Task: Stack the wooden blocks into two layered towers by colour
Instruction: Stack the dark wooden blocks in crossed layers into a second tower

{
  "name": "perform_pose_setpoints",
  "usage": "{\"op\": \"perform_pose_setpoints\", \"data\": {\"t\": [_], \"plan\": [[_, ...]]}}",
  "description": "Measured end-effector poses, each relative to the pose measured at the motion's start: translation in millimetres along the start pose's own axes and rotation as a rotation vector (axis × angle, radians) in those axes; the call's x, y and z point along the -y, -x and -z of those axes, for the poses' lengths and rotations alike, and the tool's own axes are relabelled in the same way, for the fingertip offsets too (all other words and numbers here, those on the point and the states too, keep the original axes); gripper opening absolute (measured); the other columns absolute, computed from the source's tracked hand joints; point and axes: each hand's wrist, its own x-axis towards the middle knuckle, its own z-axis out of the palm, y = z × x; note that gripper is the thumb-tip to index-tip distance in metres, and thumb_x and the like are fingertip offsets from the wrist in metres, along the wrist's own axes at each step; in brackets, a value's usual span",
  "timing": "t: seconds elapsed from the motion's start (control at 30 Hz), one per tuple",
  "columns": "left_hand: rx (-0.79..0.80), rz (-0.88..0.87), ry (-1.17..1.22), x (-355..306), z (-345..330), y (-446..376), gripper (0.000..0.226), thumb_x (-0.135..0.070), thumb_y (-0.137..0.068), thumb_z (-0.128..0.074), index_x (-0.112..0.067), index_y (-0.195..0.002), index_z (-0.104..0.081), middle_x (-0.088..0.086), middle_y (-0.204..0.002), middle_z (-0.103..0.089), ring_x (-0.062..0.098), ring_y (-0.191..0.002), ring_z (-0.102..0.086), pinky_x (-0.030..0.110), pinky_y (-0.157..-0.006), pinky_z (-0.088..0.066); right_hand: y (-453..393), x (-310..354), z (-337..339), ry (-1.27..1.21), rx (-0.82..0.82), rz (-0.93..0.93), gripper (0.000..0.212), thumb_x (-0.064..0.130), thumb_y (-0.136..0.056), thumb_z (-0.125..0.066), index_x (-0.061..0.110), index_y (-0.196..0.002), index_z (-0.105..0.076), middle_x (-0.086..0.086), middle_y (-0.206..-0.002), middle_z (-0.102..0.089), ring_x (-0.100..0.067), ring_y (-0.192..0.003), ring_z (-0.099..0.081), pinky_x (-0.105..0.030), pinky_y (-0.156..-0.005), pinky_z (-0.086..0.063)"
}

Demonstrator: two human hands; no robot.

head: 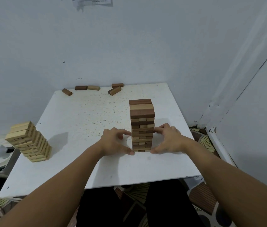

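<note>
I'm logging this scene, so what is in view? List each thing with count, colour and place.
Pale tower: one, light wood, table's left edge.
Mixed tower: one, brown and light layers, centre right, between the hands.
Loose blocks: five at the table's far edge; four brown, e.g., one light.
Table: one, white, speckled.
Paper: one, on the wall, top.
Left hand: fingers curled beside the mixed tower's base.
Right hand: fingers against the mixed tower's right side.

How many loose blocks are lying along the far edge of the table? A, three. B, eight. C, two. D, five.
D: five loose blocks lie along the far edge of the table, four brown and one pale, beyond the mixed tower.
</note>
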Motion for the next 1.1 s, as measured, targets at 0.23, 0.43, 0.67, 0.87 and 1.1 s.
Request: {"op": "perform_pose_setpoints", "data": {"t": [0.23,0.43,0.67,0.87,1.1], "plan": [[0.005,-0.016,0.004,7.3,-5.6,-8.7,0.086,-0.071,-0.046,-0.093,-0.053,-0.126,-0.065,-0.016,-0.111,-0.050,0.020,-0.124,-0.035,0.044,-0.112,-0.037,4.4,3.8,-0.5,-0.007,-0.005,-0.003,0.080,0.050,-0.072,-0.087,0.052,-0.140,-0.047,0.009,-0.139,-0.034,-0.021,-0.134,-0.025,-0.044,-0.119,-0.029],[0.005,-0.025,0.057,8.3,-7.8,-10.5,0.078,-0.069,-0.044,-0.092,-0.056,-0.117,-0.069,-0.019,-0.110,-0.051,0.021,-0.124,-0.039,0.047,-0.111,-0.038,5.8,2.1,-1.8,-0.027,-0.010,0.018,0.075,0.048,-0.074,-0.086,0.053,-0.138,-0.048,0.009,-0.136,-0.031,-0.020,-0.133,-0.022,-0.038,-0.115,-0.027],[-0.004,-0.025,0.070,4.6,-9.4,-13.5,0.082,-0.075,-0.037,-0.086,-0.057,-0.116,-0.069,-0.019,-0.110,-0.051,0.020,-0.121,-0.043,0.048,-0.110,-0.040,5.1,-1.5,-0.8,-0.029,-0.027,0.033,0.074,0.049,-0.076,-0.085,0.051,-0.140,-0.048,0.010,-0.134,-0.032,-0.019,-0.133,-0.023,-0.040,-0.118,-0.025],[0.000,-0.034,0.064,-6.3,-10.3,-20.7,0.079,-0.072,-0.043,-0.089,-0.053,-0.118,-0.070,-0.016,-0.109,-0.053,0.019,-0.118,-0.047,0.049,-0.107,-0.042,2.2,-8.0,5.9,-0.006,-0.038,0.021,0.075,0.050,-0.076,-0.084,0.052,-0.141,-0.048,0.009,-0.134,-0.032,-0.020,-0.132,-0.023,-0.039,-0.116,-0.026],[0.003,-0.039,0.049,-20.8,-15.1,-37.6,0.086,-0.076,-0.037,-0.084,-0.054,-0.118,-0.069,-0.016,-0.109,-0.055,0.021,-0.120,-0.048,0.049,-0.108,-0.042,-2.2,-21.8,16.1,0.008,-0.063,-0.005,0.074,0.055,-0.075,-0.083,0.053,-0.140,-0.048,0.010,-0.136,-0.032,-0.021,-0.132,-0.023,-0.042,-0.118,-0.028]]}}
